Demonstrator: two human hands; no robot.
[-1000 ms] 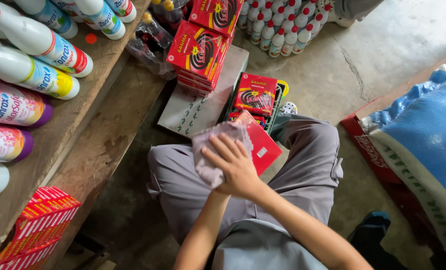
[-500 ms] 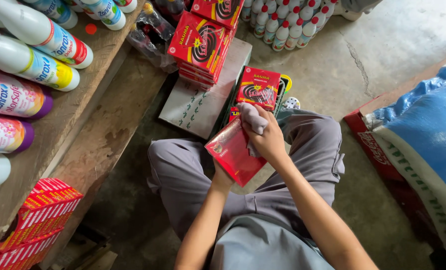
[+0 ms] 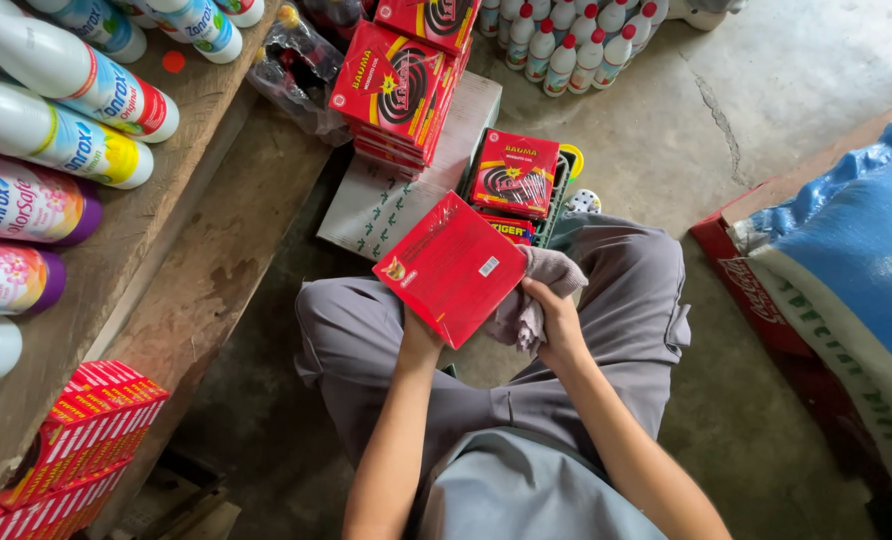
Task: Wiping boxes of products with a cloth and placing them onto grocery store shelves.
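Over the lap, the left hand (image 3: 421, 340) grips a flat red box (image 3: 451, 267) while the right hand (image 3: 556, 322) clutches a grey cloth (image 3: 531, 300) against its edge, wiping; turning the box seems next.

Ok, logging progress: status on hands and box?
Left hand holds flat red cardboard box. Right hand presses grey cloth at its edge. Nothing blocking.

spray bottles (image 3: 61, 135) on wooden shelf (image 3: 196, 110) | stacked red boxes (image 3: 406, 90) | blue sack (image 3: 846, 260)

Light: soft, even daylight, brightest on the concrete floor (image 3: 766, 90) at upper right.
Shadows: faint, diffuse.
Focus: sharp; edges slightly bowed.
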